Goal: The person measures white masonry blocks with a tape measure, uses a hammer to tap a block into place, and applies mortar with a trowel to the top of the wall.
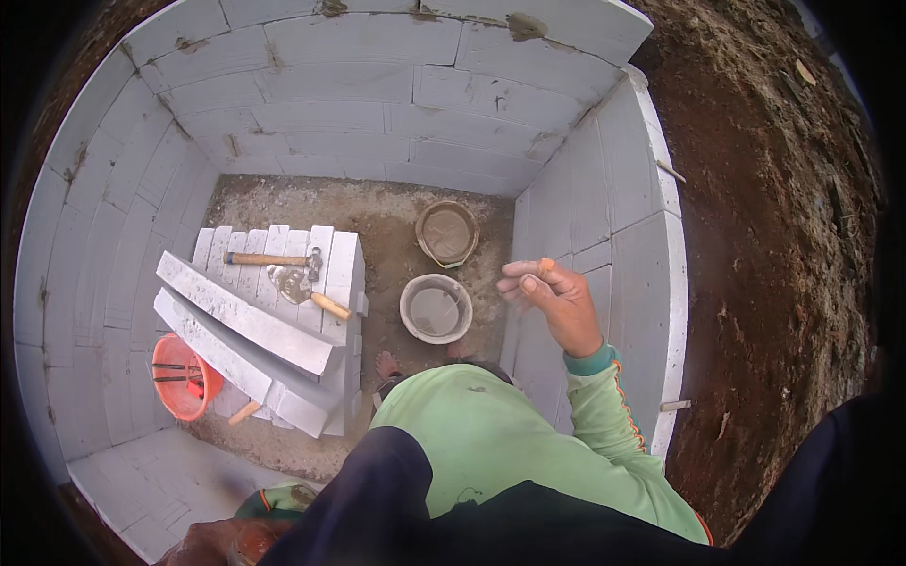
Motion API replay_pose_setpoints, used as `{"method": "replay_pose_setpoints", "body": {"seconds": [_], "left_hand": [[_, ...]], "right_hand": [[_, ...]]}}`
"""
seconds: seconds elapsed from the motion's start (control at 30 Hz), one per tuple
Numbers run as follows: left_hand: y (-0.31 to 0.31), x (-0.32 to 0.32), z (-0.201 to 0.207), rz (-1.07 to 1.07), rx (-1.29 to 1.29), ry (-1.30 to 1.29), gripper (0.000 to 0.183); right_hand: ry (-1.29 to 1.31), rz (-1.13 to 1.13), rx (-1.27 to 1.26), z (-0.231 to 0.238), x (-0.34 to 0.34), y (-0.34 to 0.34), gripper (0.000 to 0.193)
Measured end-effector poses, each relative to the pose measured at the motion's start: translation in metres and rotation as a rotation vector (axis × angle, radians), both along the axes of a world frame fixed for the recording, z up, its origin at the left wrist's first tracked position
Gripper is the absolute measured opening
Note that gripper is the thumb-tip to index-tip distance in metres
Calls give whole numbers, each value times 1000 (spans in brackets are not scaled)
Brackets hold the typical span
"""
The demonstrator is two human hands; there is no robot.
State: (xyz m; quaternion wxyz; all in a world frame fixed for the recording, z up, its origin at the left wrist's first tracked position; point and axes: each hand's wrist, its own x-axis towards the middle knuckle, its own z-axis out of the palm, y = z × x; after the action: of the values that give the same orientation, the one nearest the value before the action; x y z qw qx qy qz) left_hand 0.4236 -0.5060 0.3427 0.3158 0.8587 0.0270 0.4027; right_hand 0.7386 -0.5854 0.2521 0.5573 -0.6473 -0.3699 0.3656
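My right hand (pixel 559 300) is raised beside the right block wall, its fingers loosely bent and apart, with grey dust on the fingertips. A small orange patch (pixel 545 265) shows on a finger; what it is cannot be told. My left hand (pixel 203 545) is low at the bottom edge, dim and partly cut off. It seems closed around a rounded reddish-brown thing (pixel 253 541) that I cannot make out. Below my right hand's level, to its left, stands a grey bucket (pixel 406 311) of wet mortar; a second mortar bucket (pixel 421 229) is behind it.
White blocks (pixel 243 316) are stacked at left, with a hammer (pixel 269 259) and a trowel (pixel 328 305) on top. An orange bucket (pixel 189 407) holding tools stands beside the stack. Block walls (pixel 359 94) enclose the floor; brown soil (pixel 746 245) lies outside at right.
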Motion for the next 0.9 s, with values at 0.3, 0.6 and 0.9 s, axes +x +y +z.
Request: {"method": "replay_pose_setpoints", "body": {"seconds": [0.3, 0.6, 0.9], "left_hand": [[0, 1, 3, -119, -15, 30, 12], [8, 9, -5, -158, -23, 74, 12], [8, 7, -5, -204, -46, 107, 12]], "right_hand": [[42, -108, -841, -279, 23, -122, 24], [137, -133, -1138, -406, 26, -288, 22], [301, -264, -1017, -331, 13, -207, 36]]}}
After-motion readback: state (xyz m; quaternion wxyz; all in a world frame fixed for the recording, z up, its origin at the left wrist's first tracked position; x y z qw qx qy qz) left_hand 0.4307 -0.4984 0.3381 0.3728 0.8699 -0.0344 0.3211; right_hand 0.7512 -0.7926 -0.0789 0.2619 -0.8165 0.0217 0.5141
